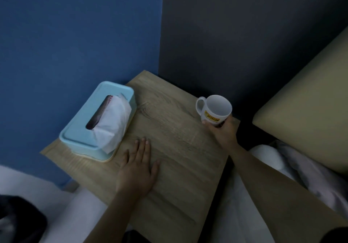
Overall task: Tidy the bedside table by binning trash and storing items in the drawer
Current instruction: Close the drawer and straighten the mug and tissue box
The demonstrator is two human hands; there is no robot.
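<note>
The wooden bedside table (175, 148) fills the middle of the head view. A white mug (214, 110) with a yellow label stands upright at its right edge, handle pointing left, and looks empty inside. My right hand (223, 129) is wrapped around the mug's lower side. My left hand (136, 169) lies flat, palm down, fingers apart, on the tabletop near the front. A light blue tissue box (82, 129) sits at the table's left side with a white tissue (111, 126) sticking out of its slot. No drawer is in view.
A blue wall stands behind the tissue box and a dark grey wall behind the mug. A beige headboard or cushion (305, 99) and white bedding (273, 158) lie to the right. A dark object (20, 222) sits on the pale floor at bottom left.
</note>
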